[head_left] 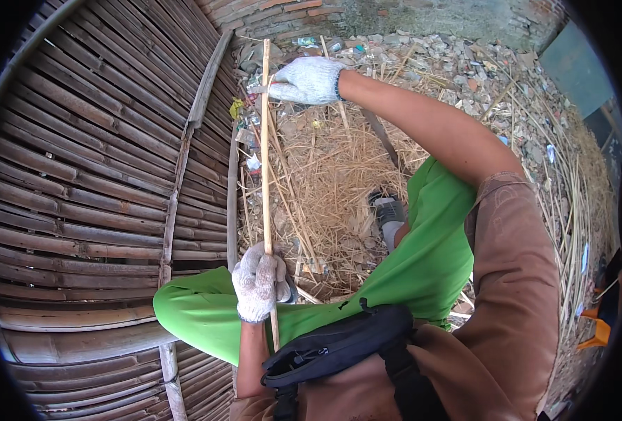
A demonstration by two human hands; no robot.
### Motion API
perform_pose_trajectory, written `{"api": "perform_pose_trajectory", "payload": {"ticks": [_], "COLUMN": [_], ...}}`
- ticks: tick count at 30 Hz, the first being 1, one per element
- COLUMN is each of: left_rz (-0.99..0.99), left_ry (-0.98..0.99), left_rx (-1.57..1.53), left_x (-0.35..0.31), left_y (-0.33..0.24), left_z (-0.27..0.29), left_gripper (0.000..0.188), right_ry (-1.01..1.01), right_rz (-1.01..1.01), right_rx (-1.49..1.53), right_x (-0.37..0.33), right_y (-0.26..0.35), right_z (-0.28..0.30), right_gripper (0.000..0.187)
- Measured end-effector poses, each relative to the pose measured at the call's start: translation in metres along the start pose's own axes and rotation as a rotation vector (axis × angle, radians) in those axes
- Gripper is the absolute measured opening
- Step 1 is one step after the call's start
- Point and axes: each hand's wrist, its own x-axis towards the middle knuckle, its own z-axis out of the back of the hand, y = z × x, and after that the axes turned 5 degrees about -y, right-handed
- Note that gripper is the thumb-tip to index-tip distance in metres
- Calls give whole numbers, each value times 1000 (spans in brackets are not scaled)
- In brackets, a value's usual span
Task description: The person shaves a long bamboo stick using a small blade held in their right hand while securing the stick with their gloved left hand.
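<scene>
A long thin bamboo strip (pixel 265 154) runs almost straight up the middle of the view. My left hand (pixel 257 283), in a white knitted glove, grips its lower part just above my green-clad knee. My right hand (pixel 307 79), also gloved, is stretched far forward and holds a small blade (pixel 257 89) against the strip near its upper end. The strip's bottom end pokes out below my left hand.
A wall of split bamboo slats (pixel 93 182) fills the left side. Dry bamboo shavings and loose strips (pixel 332 175) cover the ground ahead, with rubble (pixel 465 63) beyond. My foot in a grey shoe (pixel 389 210) rests in the shavings. A dark bag (pixel 332 347) hangs at my waist.
</scene>
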Motion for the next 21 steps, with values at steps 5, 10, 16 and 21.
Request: {"api": "perform_pose_trajectory", "payload": {"ticks": [5,10,16,21], "left_rz": [16,11,33,30], "left_ry": [-28,52,82,85], "left_rx": [-120,-148,-167,-161], "left_x": [-6,-7,-4,-1], "left_y": [-4,-5,1,-1], "left_z": [-1,-2,5,-2], "left_gripper": [34,39,36,37], "right_ry": [-9,-98,-46,-7], "right_rz": [147,-28,89,35], "right_rx": [67,31,148,116], "right_x": [-18,2,-12,-23], "right_y": [38,-14,7,4], "right_z": [-13,7,-1,13], "right_gripper": [56,58,63,61]}}
